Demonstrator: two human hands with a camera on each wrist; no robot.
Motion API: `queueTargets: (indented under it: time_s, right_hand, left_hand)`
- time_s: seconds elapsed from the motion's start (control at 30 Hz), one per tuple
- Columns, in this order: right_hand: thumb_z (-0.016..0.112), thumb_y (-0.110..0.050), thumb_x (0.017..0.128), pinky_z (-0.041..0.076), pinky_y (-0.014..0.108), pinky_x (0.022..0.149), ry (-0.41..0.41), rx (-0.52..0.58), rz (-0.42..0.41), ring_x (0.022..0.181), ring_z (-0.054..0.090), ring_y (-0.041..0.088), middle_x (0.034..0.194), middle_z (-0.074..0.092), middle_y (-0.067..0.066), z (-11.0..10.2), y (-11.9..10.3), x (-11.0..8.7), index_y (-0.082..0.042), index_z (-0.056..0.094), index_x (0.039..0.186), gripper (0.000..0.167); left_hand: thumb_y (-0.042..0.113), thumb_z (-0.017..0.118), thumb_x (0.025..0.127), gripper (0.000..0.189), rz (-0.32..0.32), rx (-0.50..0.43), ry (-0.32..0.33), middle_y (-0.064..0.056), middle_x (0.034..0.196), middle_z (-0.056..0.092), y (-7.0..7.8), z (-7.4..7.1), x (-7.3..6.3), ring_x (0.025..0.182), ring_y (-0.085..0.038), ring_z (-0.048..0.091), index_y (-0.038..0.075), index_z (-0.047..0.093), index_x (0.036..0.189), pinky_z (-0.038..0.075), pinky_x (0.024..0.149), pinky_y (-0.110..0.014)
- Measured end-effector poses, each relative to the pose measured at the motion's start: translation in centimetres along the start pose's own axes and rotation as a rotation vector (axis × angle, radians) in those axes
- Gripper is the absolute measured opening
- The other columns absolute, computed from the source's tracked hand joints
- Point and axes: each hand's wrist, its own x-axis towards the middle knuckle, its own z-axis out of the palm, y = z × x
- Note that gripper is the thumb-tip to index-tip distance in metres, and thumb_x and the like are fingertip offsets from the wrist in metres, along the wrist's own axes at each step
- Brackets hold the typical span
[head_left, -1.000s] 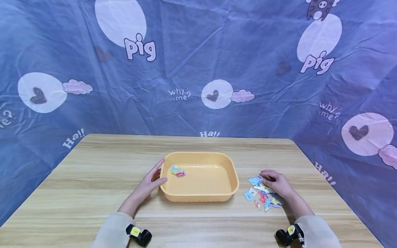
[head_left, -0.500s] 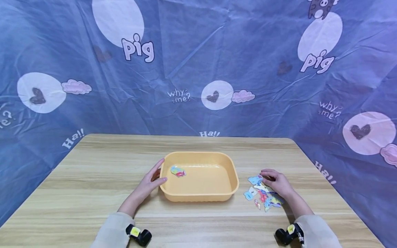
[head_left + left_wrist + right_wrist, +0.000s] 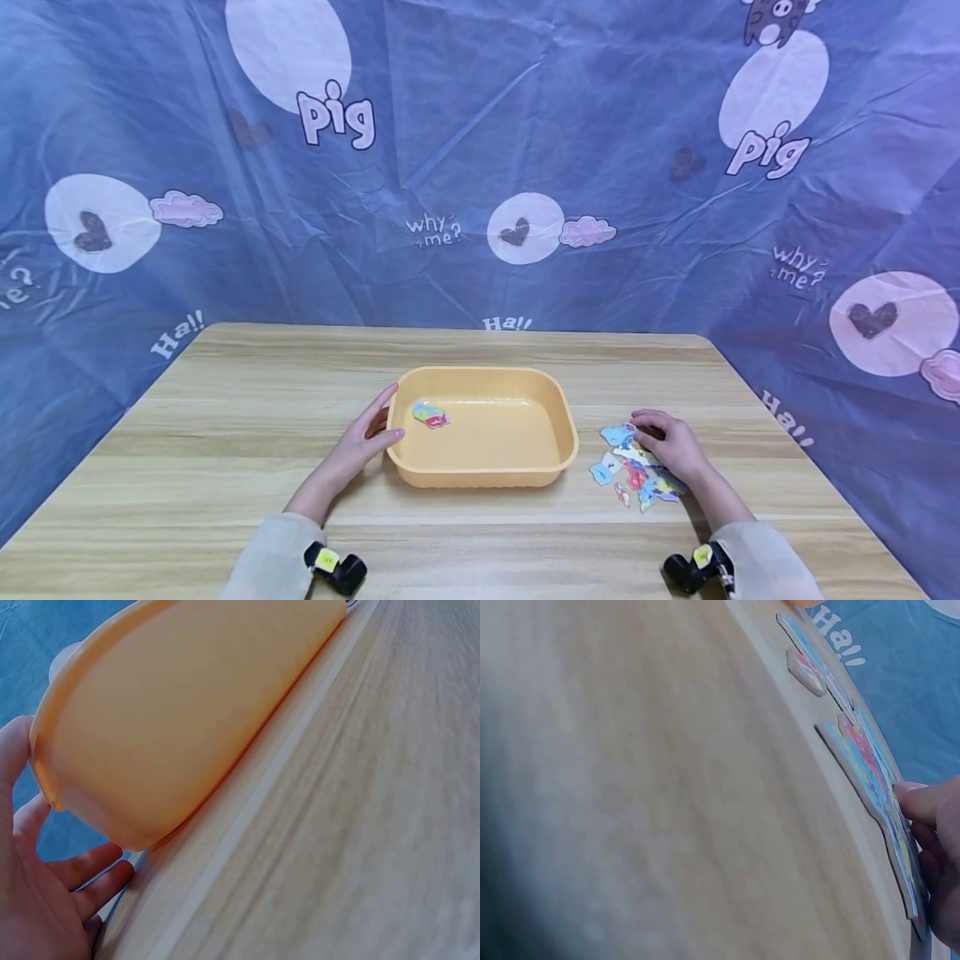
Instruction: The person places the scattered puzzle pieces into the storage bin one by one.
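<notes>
A yellow plastic basin (image 3: 480, 479) stands on the wooden table, with one colourful flat puzzle piece (image 3: 431, 415) inside at its left. My left hand (image 3: 358, 442) holds the basin's left side, its thumb on the rim and the other fingers along the outer wall, as the left wrist view shows. To the basin's right lies a loose, overlapping pile of puzzle pieces (image 3: 636, 477). My right hand (image 3: 675, 446) rests at the pile's far right side, thumb and curled fingers touching the pieces. Whether it pinches one is hidden. The right wrist view shows its thumb (image 3: 916, 801) against the pieces' edge.
A small puzzle piece (image 3: 622, 495) lies apart at the near side of the pile. The wooden table (image 3: 480, 550) reaches back to a blue printed cloth (image 3: 435, 275) hanging behind it and at both sides. Each wrist wears a small black camera (image 3: 347, 575).
</notes>
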Motion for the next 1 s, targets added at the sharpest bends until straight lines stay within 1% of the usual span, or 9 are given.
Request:
queueTargets:
  time_s: [0.03, 0.1, 0.2, 0.27, 0.33, 0.47, 0.53, 0.73, 1.0]
  right_hand:
    - [0.058, 0.0, 0.079, 0.026, 0.05, 0.091, 0.007, -0.005, -0.006, 0.107, 0.04, 0.038, 0.11, 0.051, 0.022, 0.0, 0.0, 0.0, 0.005, 0.061, 0.097, 0.018]
    - [0.058, 0.002, 0.079, 0.026, 0.049, 0.091, 0.021, -0.014, -0.018, 0.106, 0.042, 0.038, 0.108, 0.052, 0.022, 0.1, 0.2, 0.0, 0.005, 0.061, 0.096, 0.018]
    - [0.057, 0.004, 0.078, 0.027, 0.049, 0.09, 0.034, -0.027, -0.034, 0.105, 0.043, 0.038, 0.107, 0.053, 0.022, 0.3, 0.3, 0.0, 0.006, 0.061, 0.096, 0.018]
    - [0.057, 0.004, 0.078, 0.028, 0.049, 0.09, 0.038, -0.037, -0.042, 0.104, 0.043, 0.037, 0.106, 0.053, 0.022, 0.3, 0.4, 0.1, 0.006, 0.06, 0.096, 0.019]
    - [0.057, 0.004, 0.078, 0.028, 0.049, 0.089, 0.037, -0.039, -0.043, 0.104, 0.043, 0.037, 0.106, 0.053, 0.022, 0.3, 0.4, 0.1, 0.006, 0.06, 0.096, 0.019]
    - [0.058, 0.001, 0.079, 0.028, 0.05, 0.09, 0.011, -0.03, -0.039, 0.106, 0.042, 0.038, 0.109, 0.052, 0.022, 0.1, 0.4, 0.0, 0.006, 0.061, 0.099, 0.021]
    - [0.059, 0.0, 0.079, 0.027, 0.05, 0.09, -0.008, -0.024, -0.033, 0.107, 0.041, 0.038, 0.11, 0.051, 0.022, -0.1, 0.4, -0.1, 0.006, 0.06, 0.101, 0.022]
    - [0.058, -0.002, 0.079, 0.025, 0.052, 0.091, -0.057, -0.025, -0.011, 0.111, 0.036, 0.039, 0.115, 0.048, 0.022, -0.6, 0.3, -0.4, 0.006, 0.059, 0.104, 0.026]
    - [0.059, 0.0, 0.079, 0.025, 0.051, 0.091, -0.05, -0.035, -0.027, 0.11, 0.037, 0.039, 0.114, 0.049, 0.022, -0.7, 0.7, -0.5, 0.006, 0.06, 0.103, 0.025]
  left_hand:
    - [0.014, 0.055, 0.083, 0.064, 0.0, 0.002, -0.002, -0.016, 0.131, 0.033, 0.3, 0.1, -0.1, 0.117, -0.029, 0.033, 0.025, 0.022, 0.137, 0.021, 0.096, -0.045]
    - [0.014, 0.055, 0.084, 0.064, 0.0, 0.002, -0.004, -0.017, 0.132, 0.032, 0.4, 0.0, -0.2, 0.118, -0.03, 0.031, 0.023, 0.021, 0.138, 0.019, 0.097, -0.046]
    - [0.013, 0.054, 0.084, 0.064, 0.0, -0.001, -0.006, -0.018, 0.131, 0.033, 0.4, 0.0, -0.2, 0.118, -0.031, 0.031, 0.021, 0.021, 0.138, 0.019, 0.097, -0.046]
    - [0.015, 0.056, 0.083, 0.065, -0.001, -0.004, -0.002, -0.016, 0.131, 0.034, -0.3, -0.1, 0.1, 0.118, -0.029, 0.032, 0.025, 0.022, 0.137, 0.02, 0.097, -0.045]
    - [0.017, 0.056, 0.082, 0.065, -0.004, 0.003, 0.002, -0.016, 0.131, 0.034, -0.5, -0.1, 0.2, 0.118, -0.029, 0.032, 0.026, 0.022, 0.137, 0.02, 0.097, -0.045]
    - [0.017, 0.056, 0.082, 0.065, -0.011, 0.014, 0.006, -0.015, 0.131, 0.034, -0.5, -0.1, 0.2, 0.117, -0.029, 0.032, 0.026, 0.022, 0.137, 0.021, 0.096, -0.046]
    - [0.017, 0.056, 0.082, 0.065, -0.009, 0.012, 0.006, -0.015, 0.13, 0.035, -0.5, 0.0, 0.1, 0.116, -0.028, 0.034, 0.027, 0.023, 0.137, 0.023, 0.096, -0.045]
    - [0.014, 0.056, 0.083, 0.065, 0.013, -0.011, 0.003, -0.015, 0.127, 0.039, -0.2, 0.4, -0.3, 0.113, -0.026, 0.038, 0.029, 0.024, 0.136, 0.029, 0.093, -0.042]
    - [0.013, 0.056, 0.082, 0.065, 0.025, -0.024, 0.014, -0.015, 0.126, 0.04, 0.1, 1.0, -0.9, 0.112, -0.026, 0.038, 0.027, 0.023, 0.137, 0.026, 0.094, -0.042]
